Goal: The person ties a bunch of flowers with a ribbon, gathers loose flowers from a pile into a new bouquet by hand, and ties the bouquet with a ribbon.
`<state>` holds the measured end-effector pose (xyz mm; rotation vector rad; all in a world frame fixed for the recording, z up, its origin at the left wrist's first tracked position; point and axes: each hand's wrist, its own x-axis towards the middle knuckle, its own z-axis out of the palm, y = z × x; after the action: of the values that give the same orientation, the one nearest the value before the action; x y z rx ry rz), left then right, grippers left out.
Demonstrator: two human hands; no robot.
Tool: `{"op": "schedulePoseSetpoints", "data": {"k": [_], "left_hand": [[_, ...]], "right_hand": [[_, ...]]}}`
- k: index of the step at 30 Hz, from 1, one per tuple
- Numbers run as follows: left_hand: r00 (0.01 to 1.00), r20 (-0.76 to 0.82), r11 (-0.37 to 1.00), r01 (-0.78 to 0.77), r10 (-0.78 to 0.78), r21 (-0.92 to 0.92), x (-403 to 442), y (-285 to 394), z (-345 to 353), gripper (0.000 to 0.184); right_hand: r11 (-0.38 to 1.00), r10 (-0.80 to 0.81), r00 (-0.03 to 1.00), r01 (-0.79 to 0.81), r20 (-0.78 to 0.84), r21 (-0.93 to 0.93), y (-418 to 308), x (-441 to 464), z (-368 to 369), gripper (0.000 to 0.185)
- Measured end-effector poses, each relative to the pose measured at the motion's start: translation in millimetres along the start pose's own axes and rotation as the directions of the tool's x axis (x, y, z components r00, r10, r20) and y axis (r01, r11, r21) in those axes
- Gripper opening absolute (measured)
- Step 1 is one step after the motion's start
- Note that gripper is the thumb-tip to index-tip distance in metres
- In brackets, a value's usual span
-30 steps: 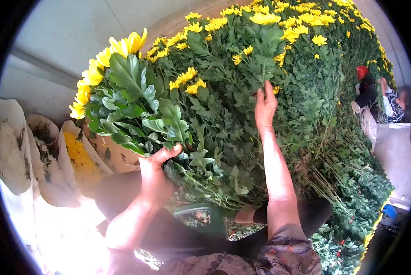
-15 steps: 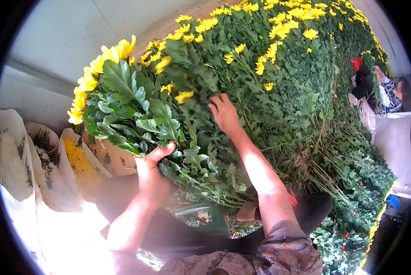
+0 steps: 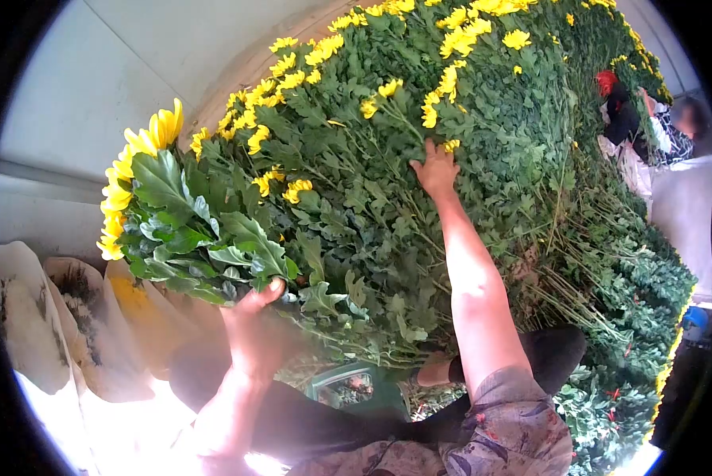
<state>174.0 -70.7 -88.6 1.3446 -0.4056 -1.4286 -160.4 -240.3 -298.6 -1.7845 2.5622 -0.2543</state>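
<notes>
My left hand is closed around a bunch of yellow chrysanthemums, whose heads line up at the upper left above broad green leaves. To the right, my right hand reaches onto the large pile of chrysanthemum stems, its fingers apart and touching the foliage beside a small yellow bloom. No stem shows in its grasp. Yellow flower heads run along the top edge of the pile.
White sacks with plant scraps and yellow petals stand at the left. A green plastic container lies between my legs. Another person sits at the upper right beside a pale sheet. Bundles with red ties lie lower right.
My right hand first released a stem near the bunch, then moved back up and right onto the pile. The held bunch shifted down and left in view.
</notes>
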Motion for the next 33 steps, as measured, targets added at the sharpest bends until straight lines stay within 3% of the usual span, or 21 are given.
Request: {"op": "schedulePoseSetpoints", "data": {"k": [2, 4, 7, 8, 9, 10, 11, 12, 14, 15, 16, 18, 20, 22, 23, 24, 26, 28, 30, 32, 33], "left_hand": [[1.0, 0.002, 1.0, -0.008, 0.008, -0.012, 1.1, 1.2, 6.3, 0.05], [1.0, 0.001, 1.0, -0.011, 0.011, -0.02, 0.1, -0.5, 6.0, 0.049], [0.998, -0.001, 0.998, 0.057, -0.057, 0.03, 1.5, -0.8, -1.3, 0.044], [0.998, -0.004, 0.998, 0.061, -0.061, 0.03, -0.7, 0.7, -0.9, 0.044], [0.993, 0.026, 0.992, 0.115, -0.114, -0.06, -2.9, 3.3, 0.9, 0.046], [0.985, 0.061, 0.974, 0.17, -0.163, -0.151, -3.7, 5.8, 1.9, 0.047], [0.987, 0.021, 0.982, 0.159, -0.157, -0.107, -4.1, 4.1, 0.4, 0.047], [0.987, 0.019, 0.98, 0.159, -0.157, -0.116, -6.0, 6.1, 1.1, 0.047], [0.984, 0.034, 0.977, 0.179, -0.176, -0.113, -10.8, 12.7, 7.8, 0.047], [0.989, 0.049, 0.981, 0.143, -0.138, -0.135, -13.5, 14.5, 13.1, 0.045], [0.977, 0.037, 0.95, 0.213, -0.21, -0.226, -15.0, 17.0, 17.1, 0.041], [0.986, 0.085, 0.974, 0.154, -0.141, -0.165, -1.8, -2.0, 0.5, 0.035], [0.993, 0.108, 0.986, 0.072, -0.056, -0.152, 3.4, -7.9, 0.4, 0.033], [0.978, 0.124, 0.951, 0.194, -0.169, -0.241, 1.9, 0.1, 7.2, 0.032], [0.976, 0.161, 0.95, 0.185, -0.147, -0.251, -2.4, 5.7, 11.8, 0.032], [0.973, 0.197, 0.961, 0.162, -0.118, -0.225, 1.8, 3.5, 7.4, 0.034], [0.937, 0.263, 0.93, 0.291, -0.229, -0.226, 1.2, 11.7, 9.5, 0.035], [0.891, 0.392, 0.912, 0.338, -0.229, -0.235, 16.7, -1.6, -4.3, 0.034], [0.849, 0.494, 0.941, 0.299, -0.186, -0.159, 9.8, 6.8, -7.7, 0.033], [0.791, 0.595, 0.928, 0.318, -0.145, -0.196, 17.4, -1.4, -18.4, 0.032], [0.785, 0.605, 0.936, 0.301, -0.134, -0.184, 15.0, -0.5, -19.8, 0.031]], "right_hand": [[0.983, -0.138, 0.977, 0.115, 0.165, 0.14, -0.5, -7.8, -3.6, 0.048], [0.971, -0.21, 0.972, 0.194, 0.109, 0.141, 4.6, -31.0, 8.4, 0.044], [0.902, -0.249, 0.956, 0.288, -0.156, 0.323, 2.3, -63.2, 0.6, 0.034], [0.902, -0.249, 0.957, 0.286, -0.151, 0.323, 3.0, -66.2, -6.4, 0.034], [0.885, -0.207, 0.975, 0.149, 0.085, 0.44, 0.7, -67.4, -23.7, 0.034], [0.857, -0.18, 0.93, -0.012, 0.321, 0.515, -2.8, -66.5, -41.7, 0.035], [0.827, -0.196, 0.874, -0.097, 0.444, 0.554, -6.7, -63.6, -57.5, 0.041], [0.83, -0.2, 0.873, -0.09, 0.444, 0.55, -3.3, -61.0, -54.2, 0.041], [0.674, -0.282, 0.921, -0.008, 0.268, 0.738, 6.0, -56.2, -46.1, 0.048], [0.591, -0.258, 0.903, -0.133, 0.343, 0.796, -0.1, -55.2, -66.3, 0.051], [0.551, -0.232, 0.92, -0.143, 0.316, 0.822, -2.1, -52.7, -68.6, 0.048], [0.493, -0.191, 0.936, -0.168, 0.295, 0.854, -13.0, -57.5, -97.0, 0.046], [0.525, -0.168, 0.945, -0.154, 0.279, 0.837, -20.3, -60.2, -106.6, 0.043], [0.474, -0.288, 0.933, -0.058, 0.216, 0.879, -38.3, -77.9, -139.6, 0.043], [0.485, -0.351, 0.9, -0.061, 0.258, 0.873, -48.7, -87.4, -158.3, 0.043], [0.427, -0.4, 0.898, 0.003, 0.186, 0.904, -55.3, -96.4, -156.3, 0.04], [0.443, -0.477, 0.841, -0.024, 0.258, 0.896, -74.4, -116.9, -177.1, 0.04], [0.416, -0.519, 0.758, -0.179, 0.394, 0.891, -91.9, -136.6, -196.9, 0.051], [0.246, -0.478, 0.793, -0.292, 0.378, 0.924, -95.3, -156.2, -167.4, 0.058], [0.199, -0.487, 0.775, -0.351, 0.403, 0.915, -96.8, -168.9, -163.4, 0.064], [0.154, -0.509, 0.79, -0.306, 0.341, 0.939, -96.7, -173.5, -165.3, 0.056]]}}
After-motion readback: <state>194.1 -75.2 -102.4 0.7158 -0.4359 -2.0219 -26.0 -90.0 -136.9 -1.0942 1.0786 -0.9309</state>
